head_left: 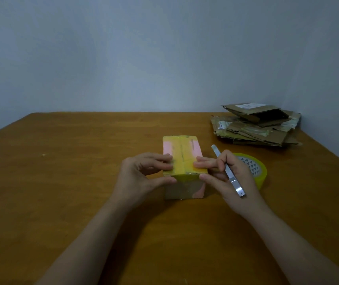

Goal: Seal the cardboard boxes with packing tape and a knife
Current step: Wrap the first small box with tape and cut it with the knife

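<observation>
A small cardboard box [183,153] with pink patches stands in the middle of the table, a strip of yellow tape running along its top and over the near edge. My left hand [143,175] pinches the box's near left corner, fingers on top and thumb on the front face. My right hand [228,177] presses fingertips on the top right and thumb on the front, while a slim silver knife [229,173] is held between its fingers, tip pointing away. A yellow tape roll [256,169] lies flat just behind my right hand.
A pile of flattened cardboard boxes [257,124] lies at the table's far right corner by the wall. The wooden table [71,182] stretches wide to the left and toward me. A grey wall stands behind the far edge.
</observation>
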